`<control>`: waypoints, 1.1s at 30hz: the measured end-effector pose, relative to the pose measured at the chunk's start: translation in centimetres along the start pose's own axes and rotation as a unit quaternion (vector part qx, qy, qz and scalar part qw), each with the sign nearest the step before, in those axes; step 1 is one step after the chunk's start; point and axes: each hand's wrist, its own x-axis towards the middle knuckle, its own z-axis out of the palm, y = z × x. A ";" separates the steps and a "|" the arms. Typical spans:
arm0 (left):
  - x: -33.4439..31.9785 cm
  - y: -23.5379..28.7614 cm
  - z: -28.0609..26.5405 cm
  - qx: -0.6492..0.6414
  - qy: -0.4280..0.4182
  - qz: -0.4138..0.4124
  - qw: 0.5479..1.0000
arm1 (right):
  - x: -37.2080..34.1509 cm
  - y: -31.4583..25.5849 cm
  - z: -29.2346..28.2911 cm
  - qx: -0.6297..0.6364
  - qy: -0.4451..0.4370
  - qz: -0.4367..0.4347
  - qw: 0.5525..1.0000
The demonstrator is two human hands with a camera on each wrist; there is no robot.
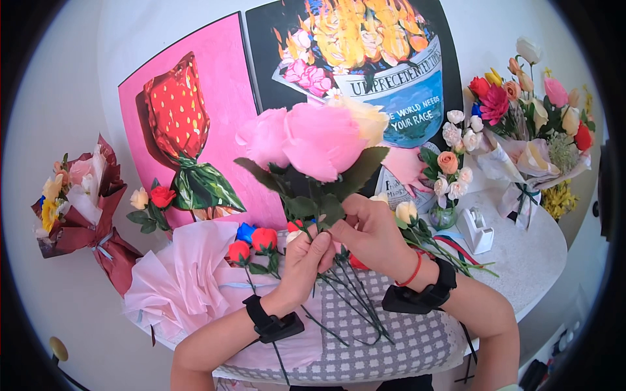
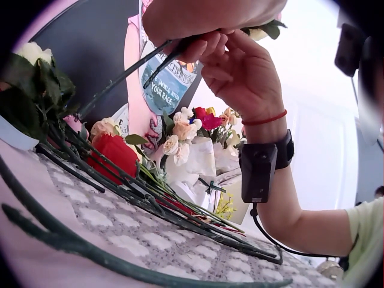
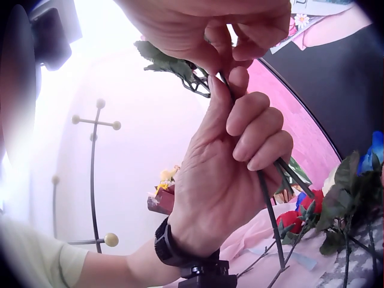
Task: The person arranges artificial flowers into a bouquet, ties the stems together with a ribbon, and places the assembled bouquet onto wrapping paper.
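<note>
Two large pink artificial roses (image 1: pixel 324 143) and a pale yellow one (image 1: pixel 370 120) stand upright over the table, with dark green leaves (image 1: pixel 301 203) below the blooms. My left hand (image 1: pixel 303 260) grips their stems, fingers curled round them. In the right wrist view the left hand (image 3: pixel 222 150) shows its thumb along the stems, whose ends (image 3: pixel 271 219) stick out below the fist. Right above it, my right hand (image 1: pixel 378 234) pinches the stems just under the leaves. The left wrist view shows the right hand (image 2: pixel 243 75) with bent fingers at the stem.
Red artificial roses (image 1: pixel 264 240) and loose green stems (image 1: pixel 355 303) lie on a grey-white checked cloth (image 1: pixel 417 339). Pink wrapping paper (image 1: pixel 182 267) spreads on the left. A tape dispenser (image 1: pixel 476 230) stands right. Wrapped bouquets (image 1: pixel 98 215) flank the table; pictures (image 1: pixel 228 117) lean behind.
</note>
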 end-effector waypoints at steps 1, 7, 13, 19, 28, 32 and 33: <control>0.0 0.2 0.1 -0.013 0.008 -0.003 1.000 | -0.1 0.0 0.0 0.000 -0.001 0.000 1.000; -0.4 0.0 0.2 -0.023 0.003 -0.013 1.000 | -1.0 0.0 0.2 0.032 -0.052 -0.072 0.996; -0.5 0.8 0.2 0.009 -0.069 -0.051 0.996 | -1.1 1.1 0.7 -0.036 -0.035 -0.172 0.984; -0.3 -0.1 -1.1 -0.022 -0.136 -0.094 0.986 | -0.9 2.1 0.6 0.006 -0.076 -0.113 0.991; -0.5 0.9 0.1 -0.037 -0.051 -0.090 0.994 | -0.4 0.6 0.4 -0.004 -0.036 -0.112 0.993; 0.1 1.7 -0.5 -0.025 -0.051 -0.032 0.998 | 0.1 0.5 -1.7 -0.001 -0.064 -0.067 0.996; 0.2 1.9 -0.5 -0.035 -0.023 -0.032 0.999 | 0.1 0.9 -2.4 -0.034 -0.084 -0.013 0.996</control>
